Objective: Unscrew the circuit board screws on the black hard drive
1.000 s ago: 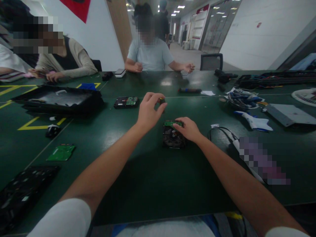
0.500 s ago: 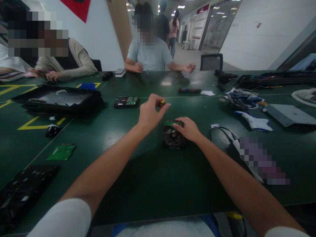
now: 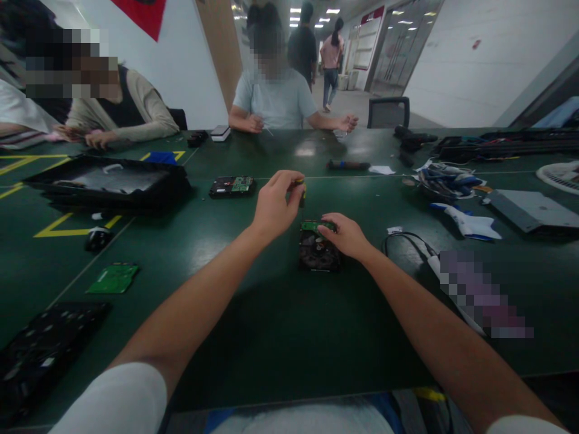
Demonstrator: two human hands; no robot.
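A black hard drive with a green circuit board (image 3: 319, 252) lies on the dark green table (image 3: 289, 337) in front of me. My left hand (image 3: 281, 202) is closed around a small screwdriver (image 3: 303, 194) with a yellow and black handle, which points down over the drive's far left corner. Whether its tip touches the drive cannot be made out. My right hand (image 3: 342, 235) grips the drive's right side, thumb and fingers on the green board.
Another drive (image 3: 232, 186) lies beyond my left hand. At left are a black tray (image 3: 113, 181), a green board (image 3: 113, 278) and a black part (image 3: 45, 349). A power strip (image 3: 456, 295), cables (image 3: 447, 181) and a metal box (image 3: 536, 210) are at right. People sit across the table.
My left fingers have turned the screwdriver more upright, so that more of its handle shows. My right hand and the drive are nearly where they were. A person in the background has walked slightly right.
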